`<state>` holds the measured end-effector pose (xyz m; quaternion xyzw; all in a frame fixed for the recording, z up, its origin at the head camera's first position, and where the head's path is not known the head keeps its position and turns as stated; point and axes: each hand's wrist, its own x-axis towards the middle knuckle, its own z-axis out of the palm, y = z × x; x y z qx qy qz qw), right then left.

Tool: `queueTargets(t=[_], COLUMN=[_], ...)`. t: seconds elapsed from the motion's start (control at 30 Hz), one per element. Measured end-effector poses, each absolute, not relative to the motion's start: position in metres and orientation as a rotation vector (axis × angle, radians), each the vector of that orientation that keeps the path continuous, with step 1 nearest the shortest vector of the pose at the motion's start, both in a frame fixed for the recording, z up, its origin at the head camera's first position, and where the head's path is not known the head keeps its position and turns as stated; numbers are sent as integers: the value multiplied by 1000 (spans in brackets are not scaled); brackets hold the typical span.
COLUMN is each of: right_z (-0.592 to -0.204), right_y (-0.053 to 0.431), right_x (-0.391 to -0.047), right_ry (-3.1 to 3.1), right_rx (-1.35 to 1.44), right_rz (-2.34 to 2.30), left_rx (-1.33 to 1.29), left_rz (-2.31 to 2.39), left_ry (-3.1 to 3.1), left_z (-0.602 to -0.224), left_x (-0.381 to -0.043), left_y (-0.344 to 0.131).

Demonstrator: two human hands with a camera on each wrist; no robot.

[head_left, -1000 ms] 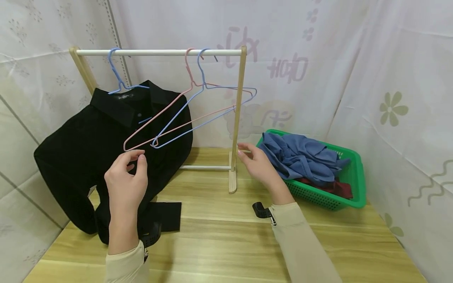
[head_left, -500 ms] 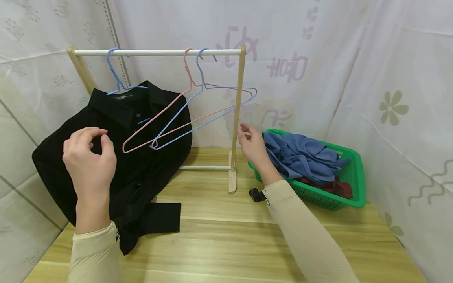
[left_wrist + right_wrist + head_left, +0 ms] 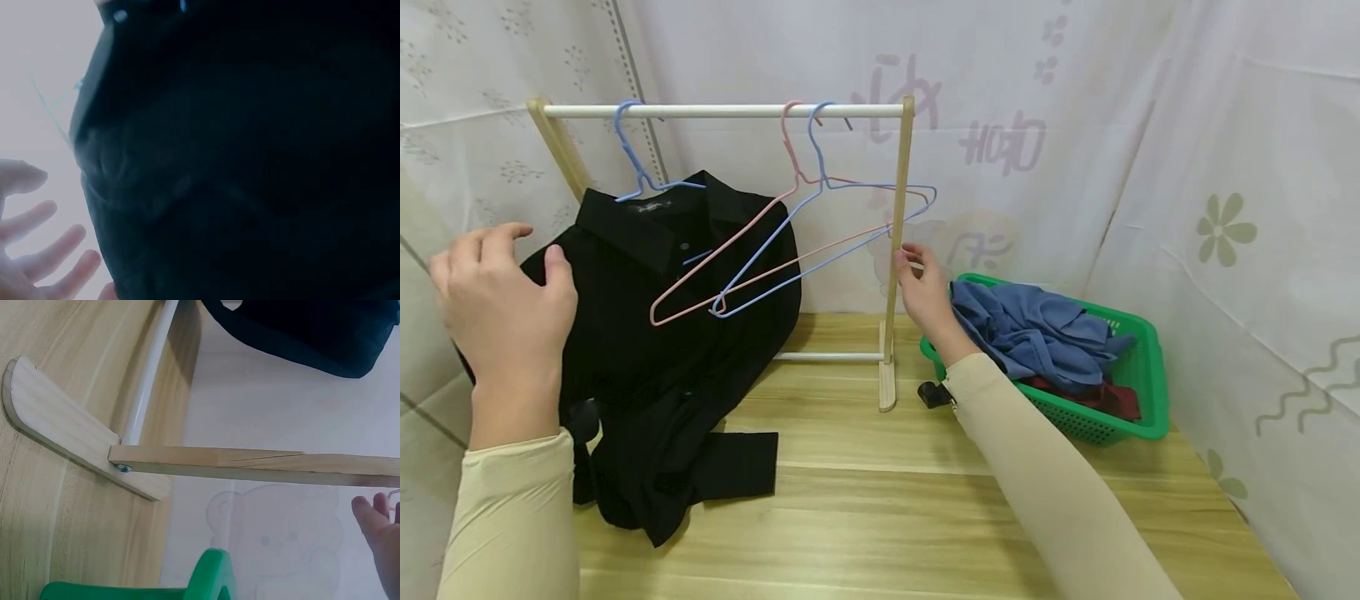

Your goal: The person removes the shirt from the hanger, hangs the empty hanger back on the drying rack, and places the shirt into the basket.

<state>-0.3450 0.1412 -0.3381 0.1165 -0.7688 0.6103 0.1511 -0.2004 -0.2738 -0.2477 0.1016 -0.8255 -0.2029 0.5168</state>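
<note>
Shirt [image 3: 617, 308] hangs at the rack's [image 3: 722, 111] left end. Left hand [image 3: 505, 292] fingers wide, empty beside it; right hand [image 3: 927, 292] loosely bent by the post [image 3: 902, 158] (nothing held). Light touch should keep the shirt steady.

Three cameras
Head: above, facing forward-down; left wrist: close on black shirt [image 3: 250, 156]; right wrist: sideways, near rack post [image 3: 250, 464]; head shares both.
</note>
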Motion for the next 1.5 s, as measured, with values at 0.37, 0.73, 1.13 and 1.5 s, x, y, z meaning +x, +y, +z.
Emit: queueTargets(t=[0.37, 0.73, 1.13, 1.5], right_z=[-347, -349, -348, -347], right_y=[132, 125, 129, 129], right_x=[-357, -361, -360, -361], right_ry=[-2168, -2161, -2193, -2223], right_rx=[349, 352, 327, 295], right_rz=[1669, 1608, 1616, 1601], left_rx=[404, 504, 470, 476], left_rz=[-429, -402, -458, -439], left_ry=[-2290, -2271, -2224, -2210], left_z=[-241, -244, -245, -241], left_x=[-205, -204, -204, -205], left_y=[-288, -285, -281, -279])
